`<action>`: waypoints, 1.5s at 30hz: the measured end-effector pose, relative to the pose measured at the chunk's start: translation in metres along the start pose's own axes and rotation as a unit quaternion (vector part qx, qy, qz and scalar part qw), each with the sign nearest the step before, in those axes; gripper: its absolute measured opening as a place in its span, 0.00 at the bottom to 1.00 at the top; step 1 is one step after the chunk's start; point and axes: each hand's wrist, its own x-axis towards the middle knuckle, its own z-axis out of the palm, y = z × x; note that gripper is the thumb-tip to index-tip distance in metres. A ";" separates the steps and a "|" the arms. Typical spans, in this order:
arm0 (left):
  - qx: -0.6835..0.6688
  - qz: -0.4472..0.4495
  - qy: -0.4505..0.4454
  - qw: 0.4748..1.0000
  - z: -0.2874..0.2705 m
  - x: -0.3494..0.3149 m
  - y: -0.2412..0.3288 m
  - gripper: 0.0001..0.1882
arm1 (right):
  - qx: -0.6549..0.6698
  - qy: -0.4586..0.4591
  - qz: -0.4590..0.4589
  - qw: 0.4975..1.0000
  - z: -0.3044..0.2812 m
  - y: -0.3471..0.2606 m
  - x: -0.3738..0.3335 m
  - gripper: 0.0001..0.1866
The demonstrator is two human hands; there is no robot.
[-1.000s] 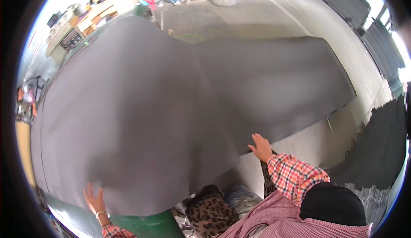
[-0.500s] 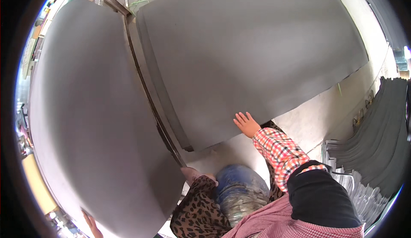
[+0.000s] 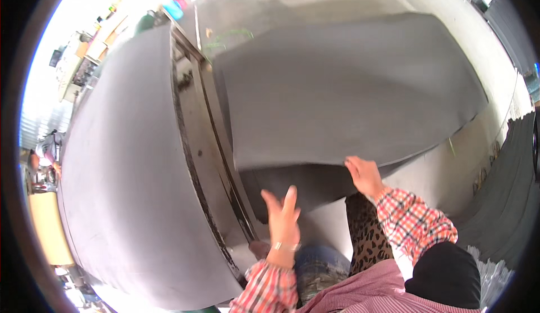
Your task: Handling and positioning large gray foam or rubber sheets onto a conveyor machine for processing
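A large grey sheet [image 3: 349,93] lies to the front right with its near edge raised. My right hand [image 3: 365,178] grips that edge between thumb and fingers. Beneath the raised edge shows a darker sheet [image 3: 298,183]. My left hand [image 3: 283,223] is in the air just short of the near edge, its fingers spread and slightly blurred, holding nothing. To the left, another wide grey sheet [image 3: 129,172] covers a raised surface.
A dark metal frame [image 3: 208,110] runs between the two grey areas. A blue rounded object [image 3: 320,265] sits between my legs. Dark stacked sheets [image 3: 500,189] stand at the right. Concrete floor [image 3: 326,1] shows at the far side, with green strands [image 3: 233,34] on it.
My left hand has come from the lower left edge toward the right-hand sheet. My right hand, flat on the sheet before, now grips its near edge, which has risen and exposed the sheet below.
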 end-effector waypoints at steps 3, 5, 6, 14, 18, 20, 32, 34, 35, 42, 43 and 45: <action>-0.020 0.092 0.052 0.994 0.053 0.053 0.023 0.42 | 0.016 0.053 -0.064 0.996 -0.021 -0.031 -0.015 0.08; -0.051 0.174 0.164 0.970 0.074 0.075 0.037 0.31 | -0.001 0.098 -0.113 0.989 -0.031 -0.044 -0.017 0.07; 0.097 0.214 0.147 0.961 0.078 0.077 0.053 0.33 | -0.001 0.111 -0.129 0.985 -0.042 -0.052 -0.013 0.07; 0.291 0.622 0.009 0.727 0.134 -0.068 0.286 0.18 | 0.027 0.231 -0.114 0.966 -0.179 -0.207 0.039 0.06; 0.505 0.724 0.170 0.438 0.032 -0.134 0.403 0.15 | 0.004 0.236 -0.336 0.912 -0.229 -0.297 0.014 0.23; 0.225 0.579 0.169 0.765 -0.061 -0.176 0.452 0.15 | -0.065 0.221 -0.293 0.928 -0.248 -0.285 -0.004 0.30; 0.317 0.274 0.812 0.407 -0.510 -0.244 0.268 0.38 | -0.180 0.114 -0.311 0.926 -0.159 -0.234 -0.104 0.34; 0.524 0.358 0.581 0.509 -0.424 -0.233 0.228 0.38 | -0.191 0.125 -0.343 0.911 -0.121 -0.235 -0.092 0.32; 0.573 0.363 0.453 0.579 -0.383 -0.235 0.204 0.39 | -0.187 0.119 -0.357 0.907 -0.094 -0.234 -0.085 0.31; 0.630 0.196 0.350 0.665 -0.367 -0.114 0.073 0.38 | -0.199 -0.012 -0.398 0.895 0.007 -0.239 -0.099 0.26; 0.623 0.197 0.354 0.669 -0.375 -0.112 0.075 0.38 | -0.213 0.000 -0.424 0.880 0.018 -0.242 -0.104 0.27; 0.619 0.243 0.317 0.676 -0.397 -0.114 0.079 0.37 | -0.176 -0.024 -0.429 0.886 0.021 -0.256 -0.113 0.27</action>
